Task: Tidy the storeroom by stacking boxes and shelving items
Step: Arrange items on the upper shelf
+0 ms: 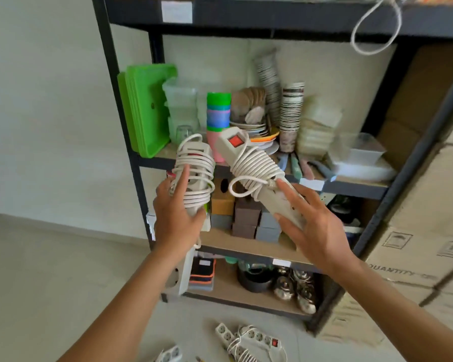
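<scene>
Strips sit one in each grip before the shelf (356, 189): your left hand (178, 215) curls round the base of the cord-wrapped power strip (194, 173), near upright, while your right hand (317, 226) clasps the red-switched power strip (254, 168), long axis slanting up-left, switch end toward the shelf

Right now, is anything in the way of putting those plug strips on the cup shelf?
Yes. That shelf is crowded: coloured cups, plates and clear tubs stand behind the left strip and right strip that the left hand and right hand hold. The lower shelf shows some bare board.
</scene>
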The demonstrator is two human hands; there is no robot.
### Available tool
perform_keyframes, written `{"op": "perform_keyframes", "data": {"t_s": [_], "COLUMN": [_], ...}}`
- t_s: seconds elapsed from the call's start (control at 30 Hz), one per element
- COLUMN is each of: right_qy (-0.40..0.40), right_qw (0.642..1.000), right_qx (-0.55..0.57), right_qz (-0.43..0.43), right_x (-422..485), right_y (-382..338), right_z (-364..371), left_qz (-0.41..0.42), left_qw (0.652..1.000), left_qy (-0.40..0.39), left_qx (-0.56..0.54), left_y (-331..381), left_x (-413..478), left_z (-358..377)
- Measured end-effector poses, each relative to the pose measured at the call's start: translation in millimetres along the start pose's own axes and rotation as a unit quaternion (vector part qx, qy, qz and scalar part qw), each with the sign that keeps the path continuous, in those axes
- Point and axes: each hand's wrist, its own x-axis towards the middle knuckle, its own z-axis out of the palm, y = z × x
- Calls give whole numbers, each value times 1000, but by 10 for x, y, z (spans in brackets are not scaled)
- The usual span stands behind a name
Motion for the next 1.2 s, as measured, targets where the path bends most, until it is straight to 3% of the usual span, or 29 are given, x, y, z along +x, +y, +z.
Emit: {"op": "perform_keyframes", "data": {"t_s": [0.6,0.83,1.2], "right_qy": [198,239,252], "right_qw": [980,970,966], "right_qx": [-29,-37,-52], "right_qz": [-3,22,6], "right_x": [983,1456,2739], "right_y": [-120,165,1023], "right_z": [-1571,-1874,-2136], "left_qz": [195,190,181], "left_qw": [976,978,982], "left_qy": [78,51,53], "left_qx": [-57,-69,3], "left_y": [1512,2124,2973], "left_x": [1393,2039,3321], "left_z": [-698,-503,234]}}
